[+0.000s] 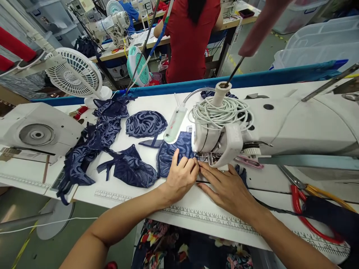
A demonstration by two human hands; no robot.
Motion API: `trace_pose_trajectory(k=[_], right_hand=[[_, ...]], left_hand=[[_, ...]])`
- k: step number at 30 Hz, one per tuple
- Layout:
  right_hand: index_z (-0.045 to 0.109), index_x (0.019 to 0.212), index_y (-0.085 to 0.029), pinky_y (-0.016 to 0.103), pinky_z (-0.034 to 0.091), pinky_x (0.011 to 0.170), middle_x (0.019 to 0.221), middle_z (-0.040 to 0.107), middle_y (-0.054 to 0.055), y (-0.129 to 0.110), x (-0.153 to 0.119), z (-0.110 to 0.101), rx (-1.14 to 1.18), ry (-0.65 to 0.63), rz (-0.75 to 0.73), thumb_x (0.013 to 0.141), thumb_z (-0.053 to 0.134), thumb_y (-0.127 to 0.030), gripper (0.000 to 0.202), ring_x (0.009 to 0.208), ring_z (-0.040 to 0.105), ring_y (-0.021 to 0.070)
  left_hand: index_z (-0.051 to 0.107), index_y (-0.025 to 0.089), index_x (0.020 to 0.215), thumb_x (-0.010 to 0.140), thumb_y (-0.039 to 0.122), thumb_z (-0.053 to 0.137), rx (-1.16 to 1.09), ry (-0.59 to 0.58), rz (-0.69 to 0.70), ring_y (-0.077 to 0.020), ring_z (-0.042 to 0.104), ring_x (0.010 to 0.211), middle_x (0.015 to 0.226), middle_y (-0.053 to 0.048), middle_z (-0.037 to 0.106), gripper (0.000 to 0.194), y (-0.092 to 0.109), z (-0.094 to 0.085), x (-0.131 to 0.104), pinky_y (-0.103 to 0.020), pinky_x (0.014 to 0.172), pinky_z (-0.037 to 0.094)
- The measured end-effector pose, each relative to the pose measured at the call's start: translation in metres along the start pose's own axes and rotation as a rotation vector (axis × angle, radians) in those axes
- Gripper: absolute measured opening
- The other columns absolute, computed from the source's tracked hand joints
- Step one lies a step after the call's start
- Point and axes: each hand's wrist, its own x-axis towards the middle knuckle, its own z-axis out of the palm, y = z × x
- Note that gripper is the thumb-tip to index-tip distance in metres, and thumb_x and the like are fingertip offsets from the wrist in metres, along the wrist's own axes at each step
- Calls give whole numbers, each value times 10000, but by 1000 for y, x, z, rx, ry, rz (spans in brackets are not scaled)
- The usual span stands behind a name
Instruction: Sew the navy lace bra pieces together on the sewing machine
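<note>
A navy lace fabric piece (179,145) lies beneath the head of a white sewing machine (207,138), its right edge at the presser foot. My left hand (182,175) is closed on the front edge of this piece, with the index finger raised a little and the other fingers bent. Just right of it, my right hand (227,188) lies low over the bed, fingers stretched forward and thumb apart. Its fingertips touch near the presser foot, close to the left fingertips. Whether they bear on cloth is hidden. A dark strip (275,207) runs rightward from behind my right hand.
Left of my hands lie navy lace cups (146,124) and a joined pile of lace pieces (105,136). Red-handled scissors (297,186) sit at right. A light unit (175,125) hangs over the cloth. Behind stand a fan (74,73) and a person in red (186,41).
</note>
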Motion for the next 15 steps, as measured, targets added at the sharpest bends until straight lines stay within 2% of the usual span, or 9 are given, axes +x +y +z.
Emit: trace_pose_trajectory(k=[5, 8, 10, 12, 15], right_hand=[[647, 1120, -84, 459, 458, 860, 1029, 684, 180, 9, -19, -23, -233, 73, 147, 927, 544, -286, 297, 958, 620, 320], [624, 1134, -86, 453, 469, 736, 1001, 676, 200, 4, -49, -34, -361, 20, 190, 941, 479, -303, 325, 868, 621, 334], [599, 1199, -113, 448, 469, 690, 977, 689, 192, -8, -73, -39, -384, -16, 172, 943, 435, -286, 350, 825, 626, 329], [540, 1314, -137, 428, 495, 684, 976, 706, 167, -26, -93, -47, -321, -31, 120, 934, 424, -275, 421, 806, 641, 309], [414, 1457, -192, 332, 564, 654, 996, 733, 96, -48, -105, -65, -20, -131, -47, 920, 458, -317, 552, 806, 676, 248]], left_hand=[[602, 180, 1139, 917, 59, 407, -85, -63, -16, -184, 554, 858, 912, -45, 625, 319, -13, 2, -6, -568, 1065, 367], [596, 175, 1150, 887, 20, 408, -141, -41, -6, -174, 554, 868, 941, -38, 636, 358, -19, 1, -10, -593, 1097, 313], [609, 166, 1105, 874, 1, 398, -163, -10, 9, -168, 558, 877, 948, -38, 641, 353, -19, 1, -13, -595, 1120, 276], [613, 167, 1086, 862, -11, 400, -183, -11, 25, -168, 566, 897, 961, -41, 646, 357, -21, 0, -14, -595, 1126, 262], [607, 179, 1107, 810, -16, 470, -254, -81, 33, -185, 572, 956, 1000, -44, 648, 381, -30, 1, -15, -593, 1115, 276]])
